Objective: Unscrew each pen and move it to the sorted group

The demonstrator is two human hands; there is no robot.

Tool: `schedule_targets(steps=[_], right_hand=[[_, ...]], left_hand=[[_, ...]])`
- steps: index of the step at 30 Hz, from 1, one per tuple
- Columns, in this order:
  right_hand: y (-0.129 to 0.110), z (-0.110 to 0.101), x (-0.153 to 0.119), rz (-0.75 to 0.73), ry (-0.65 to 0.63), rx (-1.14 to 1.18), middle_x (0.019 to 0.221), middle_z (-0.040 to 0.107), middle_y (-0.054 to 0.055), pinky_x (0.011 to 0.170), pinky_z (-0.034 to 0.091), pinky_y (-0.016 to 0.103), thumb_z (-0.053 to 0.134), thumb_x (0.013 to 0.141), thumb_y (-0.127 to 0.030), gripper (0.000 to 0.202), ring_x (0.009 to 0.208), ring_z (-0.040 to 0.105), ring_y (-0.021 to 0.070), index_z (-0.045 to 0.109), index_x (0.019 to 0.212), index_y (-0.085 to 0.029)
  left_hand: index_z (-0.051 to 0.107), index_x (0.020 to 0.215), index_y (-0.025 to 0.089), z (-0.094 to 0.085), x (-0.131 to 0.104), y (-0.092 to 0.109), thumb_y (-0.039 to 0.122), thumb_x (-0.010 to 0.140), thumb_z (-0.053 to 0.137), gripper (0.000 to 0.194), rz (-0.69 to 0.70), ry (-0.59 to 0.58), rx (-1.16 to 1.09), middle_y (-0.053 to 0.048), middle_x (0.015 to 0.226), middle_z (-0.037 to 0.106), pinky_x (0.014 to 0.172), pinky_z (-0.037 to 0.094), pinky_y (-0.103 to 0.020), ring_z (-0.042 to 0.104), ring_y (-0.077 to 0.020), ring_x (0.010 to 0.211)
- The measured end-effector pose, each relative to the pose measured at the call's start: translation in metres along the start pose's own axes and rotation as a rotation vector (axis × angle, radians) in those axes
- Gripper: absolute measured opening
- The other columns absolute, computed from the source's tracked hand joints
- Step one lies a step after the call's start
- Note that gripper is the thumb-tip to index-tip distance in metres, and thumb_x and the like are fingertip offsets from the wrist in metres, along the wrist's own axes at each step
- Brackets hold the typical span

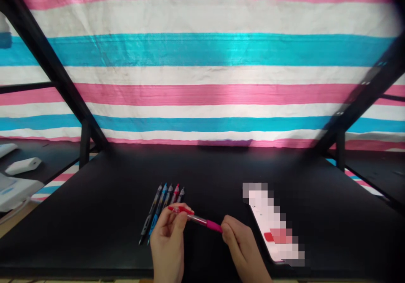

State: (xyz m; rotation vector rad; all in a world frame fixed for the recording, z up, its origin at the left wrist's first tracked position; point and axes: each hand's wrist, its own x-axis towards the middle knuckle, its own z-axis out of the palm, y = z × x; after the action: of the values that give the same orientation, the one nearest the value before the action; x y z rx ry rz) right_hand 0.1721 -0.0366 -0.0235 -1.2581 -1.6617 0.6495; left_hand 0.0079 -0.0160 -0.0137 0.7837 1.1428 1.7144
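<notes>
Both hands hold one pen [199,220] with a clear barrel, a red clip end and a pink grip, slightly tilted above the black table. The clip end is pinched between thumb and fingers of my left hand [168,236]. My right hand [240,243] is closed around the tip end, which its fingers hide. Just beyond and left of my left hand, several pens lie side by side: a black one [151,213], a blue one [160,205], a red one [175,193] and others partly covered by the hand.
A pale flat object [262,224], partly pixelated, lies on the black table [209,169] right of my right hand. Black frame bars [57,76] rise at both sides before a striped sheet [202,50]. White devices [23,166] stand on a surface at far left.
</notes>
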Motion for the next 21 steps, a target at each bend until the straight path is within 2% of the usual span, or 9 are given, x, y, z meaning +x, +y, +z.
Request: schedule_targets(steps=[6,11,17,21], right_hand=[[0.009,0.002,-0.006,0.179,0.061,0.144,0.059,0.04,-0.002,0.051,0.031,0.027,0.033,0.106,-0.055,0.053,0.053,0.042,0.0144,0.04,0.063,-0.023],[0.014,0.004,-0.009,0.255,-0.034,0.254,0.058,0.037,-0.003,0.05,0.025,0.027,0.035,0.102,-0.064,0.058,0.054,0.036,0.0132,0.039,0.061,-0.023],[0.013,0.007,-0.013,0.282,0.071,0.341,0.056,0.034,-0.004,0.051,0.024,0.028,0.039,0.102,-0.062,0.058,0.052,0.033,0.0126,0.04,0.061,-0.023],[0.01,0.002,-0.008,0.278,-0.043,0.36,0.057,0.038,-0.003,0.052,0.028,0.027,0.036,0.103,-0.062,0.059,0.053,0.038,0.0125,0.043,0.061,-0.021]], left_hand=[[0.074,0.089,0.018,0.013,0.005,0.01,0.041,0.078,0.083,0.027,-0.008,-0.163,-0.096,-0.005,0.081,0.074,0.079,0.055,-0.027,0.071,-0.0182,0.08],[0.073,0.09,0.019,0.023,0.011,0.02,0.041,0.08,0.082,0.026,-0.088,-0.3,-0.217,-0.005,0.078,0.072,0.076,0.056,-0.034,0.07,-0.0204,0.076],[0.071,0.079,0.017,0.031,0.014,0.023,0.035,0.076,0.086,0.024,-0.129,-0.352,-0.301,-0.002,0.071,0.065,0.071,0.053,-0.03,0.063,-0.0161,0.069],[0.07,0.078,0.017,0.035,0.015,0.024,0.036,0.078,0.084,0.024,-0.103,-0.371,-0.294,-0.002,0.071,0.064,0.07,0.052,-0.029,0.062,-0.0156,0.069]])
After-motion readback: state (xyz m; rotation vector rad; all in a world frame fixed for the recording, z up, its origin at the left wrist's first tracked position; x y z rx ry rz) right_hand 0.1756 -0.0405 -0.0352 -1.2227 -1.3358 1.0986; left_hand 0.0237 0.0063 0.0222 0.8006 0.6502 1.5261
